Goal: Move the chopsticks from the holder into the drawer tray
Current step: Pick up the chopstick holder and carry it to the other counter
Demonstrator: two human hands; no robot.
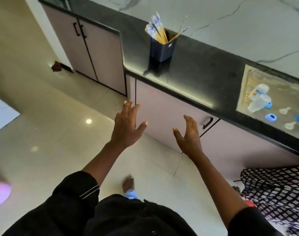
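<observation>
Chopsticks [156, 30] stand tilted in holder [162, 48] on surface [204, 68], up beyond both spread, empty hands; right hand [189, 135] marginally nearer than left hand [126, 126].

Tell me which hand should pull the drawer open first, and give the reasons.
Right, probably. The right hand hangs open and empty just beside the black handle on the closed front under the counter. The left hand, also empty, is farther from that handle. The chopsticks stand in the holder.

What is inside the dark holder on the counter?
Chopsticks stand in the holder, most leaning left, a few right. Their lower ends and the holder's bottom are hidden by its walls.
</observation>
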